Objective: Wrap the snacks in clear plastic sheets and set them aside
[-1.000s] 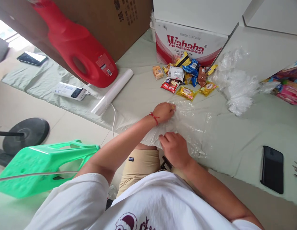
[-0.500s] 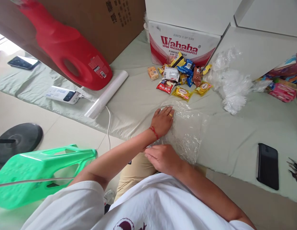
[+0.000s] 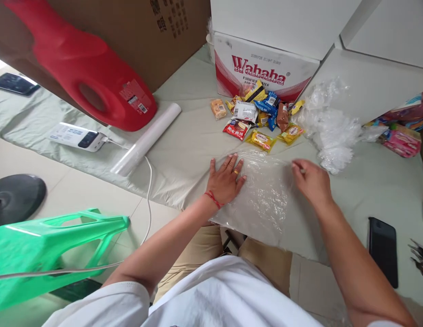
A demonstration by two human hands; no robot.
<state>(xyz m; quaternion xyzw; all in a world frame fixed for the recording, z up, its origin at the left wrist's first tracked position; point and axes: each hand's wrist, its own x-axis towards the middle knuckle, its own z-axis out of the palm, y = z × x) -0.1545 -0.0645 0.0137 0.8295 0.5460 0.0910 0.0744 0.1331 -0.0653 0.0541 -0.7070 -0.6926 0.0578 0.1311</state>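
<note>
A clear plastic sheet [image 3: 262,200] lies spread on the green cloth in front of me, wrinkled and shiny. My left hand [image 3: 226,179], with a ring and a red string bracelet, presses flat on its left part with fingers spread. At the sheet's upper right corner is my right hand [image 3: 310,179], its thumb and fingers pinched on the edge of the film. Just beyond the sheet sits a pile of small wrapped snacks, among them a red packet [image 3: 236,129], a yellow packet [image 3: 261,140] and a blue packet [image 3: 267,103].
A white roll [image 3: 146,139], a power bank [image 3: 77,137] with cable, and a red jug [image 3: 105,81] are at left. Crumpled clear plastic [image 3: 334,131] lies right of the snacks, a black phone [image 3: 383,252] further right. Behind stands a Wahaha box [image 3: 266,68]; a green stool [image 3: 44,245] is lower left.
My right hand has moved from beside my left wrist to the sheet's upper right corner. The sheet lies flatter and wider. My left hand's fingers have spread further apart.
</note>
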